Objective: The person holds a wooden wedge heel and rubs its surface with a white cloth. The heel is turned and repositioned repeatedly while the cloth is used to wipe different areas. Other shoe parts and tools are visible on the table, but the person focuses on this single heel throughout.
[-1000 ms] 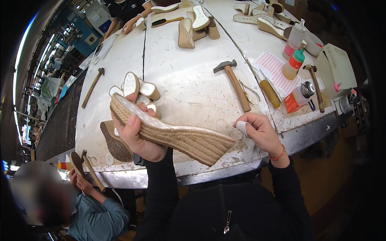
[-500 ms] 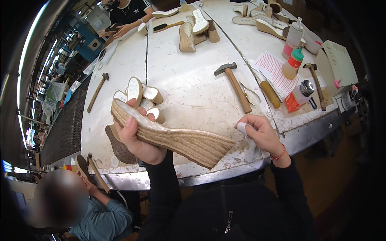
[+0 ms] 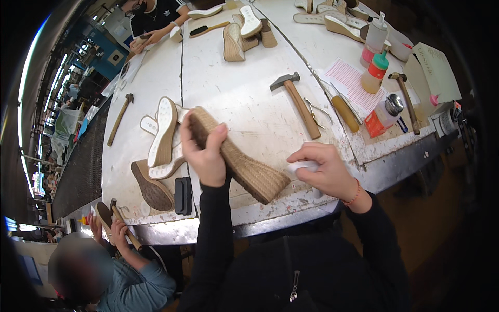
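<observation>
A tan rope-wrapped wedge shoe sole (image 3: 248, 165) is gripped in my left hand (image 3: 209, 158), thumb across its braided side and fingers behind the toe end. Its brown underside partly shows, and the thick heel points toward the lower right. My right hand (image 3: 328, 170), closed on a small white cloth (image 3: 303, 166), is just right of the heel, with a slight gap between them. On the table left of my left hand are several white-topped wedge soles (image 3: 165, 130). A brown-bottomed sole (image 3: 152, 186) leans by them, near a black block-shaped object (image 3: 183, 195).
Beyond my right hand lie a hammer (image 3: 300, 106), pliers (image 3: 318, 114) and a wooden-handled tool (image 3: 345, 114). Squeeze bottles (image 3: 375, 73) and a metal-lidded bottle (image 3: 383, 117) stand at right. One co-worker (image 3: 150, 23) is at the far left, another (image 3: 130, 281) at the lower left.
My left hand has turned the wedge sole so its white top faces away and its side and underside show. The right hand stays near the heel with the cloth.
</observation>
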The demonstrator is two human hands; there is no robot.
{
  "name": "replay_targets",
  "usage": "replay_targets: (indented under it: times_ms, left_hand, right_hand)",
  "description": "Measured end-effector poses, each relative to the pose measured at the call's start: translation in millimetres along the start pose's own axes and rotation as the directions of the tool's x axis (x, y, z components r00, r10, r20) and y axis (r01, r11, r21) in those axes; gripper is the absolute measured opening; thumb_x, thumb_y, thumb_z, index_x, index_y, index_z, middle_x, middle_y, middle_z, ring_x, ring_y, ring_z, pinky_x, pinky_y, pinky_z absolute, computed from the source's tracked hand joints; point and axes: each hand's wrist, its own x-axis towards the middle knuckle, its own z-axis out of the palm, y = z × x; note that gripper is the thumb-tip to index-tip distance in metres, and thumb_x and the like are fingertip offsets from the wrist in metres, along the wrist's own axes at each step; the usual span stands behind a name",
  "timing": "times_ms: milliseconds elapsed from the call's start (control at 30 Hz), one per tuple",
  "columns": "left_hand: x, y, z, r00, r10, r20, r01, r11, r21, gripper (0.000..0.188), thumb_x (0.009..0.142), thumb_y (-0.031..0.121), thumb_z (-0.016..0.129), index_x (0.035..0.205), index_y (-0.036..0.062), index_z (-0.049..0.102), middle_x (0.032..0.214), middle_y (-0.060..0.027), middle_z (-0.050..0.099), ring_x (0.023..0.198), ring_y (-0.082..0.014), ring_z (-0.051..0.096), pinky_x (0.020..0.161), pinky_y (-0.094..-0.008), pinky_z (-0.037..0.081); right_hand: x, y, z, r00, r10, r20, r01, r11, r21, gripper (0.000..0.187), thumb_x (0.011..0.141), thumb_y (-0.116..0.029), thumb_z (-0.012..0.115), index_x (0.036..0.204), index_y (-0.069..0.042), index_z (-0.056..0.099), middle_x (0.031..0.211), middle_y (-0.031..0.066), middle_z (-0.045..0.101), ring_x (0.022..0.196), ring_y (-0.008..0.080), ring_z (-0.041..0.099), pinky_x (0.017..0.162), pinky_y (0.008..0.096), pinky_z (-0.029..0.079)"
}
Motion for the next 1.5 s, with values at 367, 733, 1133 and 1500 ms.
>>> replay_targets:
  times_ms: [367,733,1133,1500]
  left_hand:
    - [-8,-36,6,0.995,-0.099,0.008,0.099,0.994,-0.036,0.058,0.07,0.01,0.073,0.12,-0.0083,0.05,0.102,-0.0111,0.057,0.091,-0.0163,0.054,0.086,-0.0279,0.044]
    - [-16,-13,20,0.996,0.038,0.079,-0.042,0.998,0.046,0.063,0.066,0.013,0.076,0.121,-0.0051,0.051,0.105,-0.0118,0.057,0.097,-0.0184,0.054,0.089,-0.0313,0.043]
    - [-16,-16,20,0.988,0.13,0.08,-0.14,0.98,0.139,0.066,0.064,0.017,0.077,0.12,-0.0053,0.051,0.107,-0.0141,0.058,0.097,-0.0215,0.055,0.089,-0.0327,0.044]
    - [-16,-16,20,0.981,0.172,0.088,-0.184,0.969,0.162,0.067,0.063,0.019,0.077,0.12,-0.0051,0.052,0.108,-0.0163,0.058,0.099,-0.0244,0.055,0.089,-0.0344,0.043]
  right_hand:
    - [-5,23,33,0.993,0.112,0.024,-0.113,0.993,0.024,0.017,0.069,-0.012,0.068,0.077,0.003,0.067,0.071,0.0145,0.065,0.064,0.0245,0.063,0.062,0.0304,0.049]
    - [-12,24,30,0.995,0.099,0.031,-0.097,0.993,-0.07,0.012,0.07,-0.006,0.067,0.076,0.004,0.067,0.064,0.0103,0.064,0.057,0.0125,0.06,0.054,0.0261,0.046]
    - [-12,20,28,0.948,0.307,0.082,-0.311,0.95,0.032,0.012,0.075,-0.007,0.066,0.076,0.004,0.068,0.061,0.005,0.063,0.058,0.0054,0.055,0.053,0.0223,0.044]
    - [-9,21,27,0.928,0.35,0.128,-0.361,0.93,0.071,0.013,0.077,-0.009,0.067,0.074,0.004,0.067,0.062,0.0011,0.062,0.059,0.0035,0.052,0.053,0.0214,0.043]
